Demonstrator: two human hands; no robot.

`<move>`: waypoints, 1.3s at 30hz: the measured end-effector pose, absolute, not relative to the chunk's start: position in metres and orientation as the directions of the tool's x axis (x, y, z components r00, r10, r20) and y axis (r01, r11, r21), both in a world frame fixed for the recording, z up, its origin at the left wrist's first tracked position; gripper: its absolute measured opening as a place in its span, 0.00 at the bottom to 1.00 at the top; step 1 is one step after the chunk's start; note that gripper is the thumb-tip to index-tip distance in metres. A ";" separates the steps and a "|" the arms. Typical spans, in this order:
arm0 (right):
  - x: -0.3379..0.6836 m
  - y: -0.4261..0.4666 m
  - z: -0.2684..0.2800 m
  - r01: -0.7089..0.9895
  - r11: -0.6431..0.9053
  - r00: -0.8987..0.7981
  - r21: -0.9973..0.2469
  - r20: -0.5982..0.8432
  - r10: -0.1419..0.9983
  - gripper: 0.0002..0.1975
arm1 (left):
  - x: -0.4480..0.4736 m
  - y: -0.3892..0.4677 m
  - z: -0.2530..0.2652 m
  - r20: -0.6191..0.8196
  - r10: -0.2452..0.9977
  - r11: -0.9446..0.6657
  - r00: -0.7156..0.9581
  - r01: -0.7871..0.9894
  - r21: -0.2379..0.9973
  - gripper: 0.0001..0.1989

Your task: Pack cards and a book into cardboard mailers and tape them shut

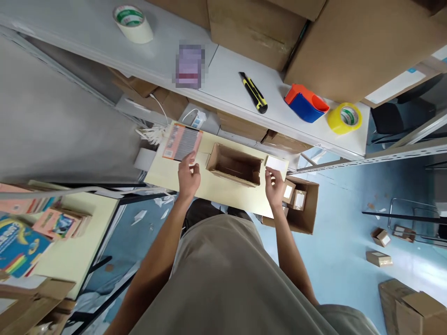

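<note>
An open, narrow cardboard box (232, 179) stands on the cream table between my hands. My left hand (189, 179) is open, its fingers loosely bent over the lower right corner of a pink and orange printed booklet (169, 151) that lies flat. At the other end of the box, my right hand (275, 190) has its thumb and fingers closed at the lower edge of a white label (276, 163); whether the label is one sheet or a stack I cannot tell. Inside the box I see only bare cardboard walls.
Above, a shelf (223, 70) carries a white tape roll (138, 32), a yellow-black utility knife (254, 93), an orange-blue tape dispenser (305, 104) and a yellow tape roll (344, 118). A carton (309, 218) holding small boxes stands at right. Books (21, 244) lie on the left table.
</note>
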State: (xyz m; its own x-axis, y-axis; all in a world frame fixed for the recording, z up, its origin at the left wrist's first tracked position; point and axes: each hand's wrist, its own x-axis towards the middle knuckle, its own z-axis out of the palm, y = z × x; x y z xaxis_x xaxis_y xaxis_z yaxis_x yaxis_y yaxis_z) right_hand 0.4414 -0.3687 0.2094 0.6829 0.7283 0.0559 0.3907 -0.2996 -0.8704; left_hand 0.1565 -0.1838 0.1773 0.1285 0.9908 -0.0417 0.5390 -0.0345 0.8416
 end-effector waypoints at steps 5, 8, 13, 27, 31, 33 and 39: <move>0.427 -0.266 0.252 0.568 -0.029 0.514 -0.822 0.327 0.793 0.20 | 0.180 -0.113 0.226 0.238 0.949 -0.306 0.207 0.427 0.851 0.25; 0.417 -0.183 0.271 0.625 0.121 0.379 -0.772 0.434 0.817 0.23 | 0.198 -0.056 0.251 0.348 0.906 -0.416 0.239 0.364 0.834 0.24; 0.407 -0.035 0.290 0.701 0.206 0.227 -0.683 0.487 0.844 0.27 | 0.218 0.045 0.273 0.419 0.858 -0.497 0.295 0.275 0.823 0.24; 0.389 0.088 0.258 0.715 -0.050 0.369 -0.697 0.316 0.874 0.30 | 0.195 0.157 0.289 0.402 0.827 -0.495 0.393 0.174 0.851 0.22; 0.347 0.031 0.275 0.686 0.010 0.416 -0.728 0.404 0.815 0.31 | 0.145 0.129 0.269 0.441 0.854 -0.495 0.274 0.173 0.851 0.19; 0.312 -0.007 0.268 0.665 -0.013 0.439 -0.747 0.376 0.816 0.29 | 0.115 0.110 0.230 0.330 0.919 -0.371 0.215 0.190 0.909 0.16; 0.216 -0.074 0.160 0.425 -0.461 0.518 -0.779 -0.208 0.829 0.15 | 0.036 0.048 0.081 -0.306 0.935 0.159 0.177 0.561 0.813 0.21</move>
State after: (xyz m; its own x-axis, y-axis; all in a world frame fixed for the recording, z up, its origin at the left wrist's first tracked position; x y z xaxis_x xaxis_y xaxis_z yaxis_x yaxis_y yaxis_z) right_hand 0.2163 -0.0737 0.1597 0.5182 0.8295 -0.2083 0.4254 -0.4613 -0.7786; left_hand 0.0356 0.0482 0.0807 0.1774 0.9355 -0.3057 0.5608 0.1591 0.8125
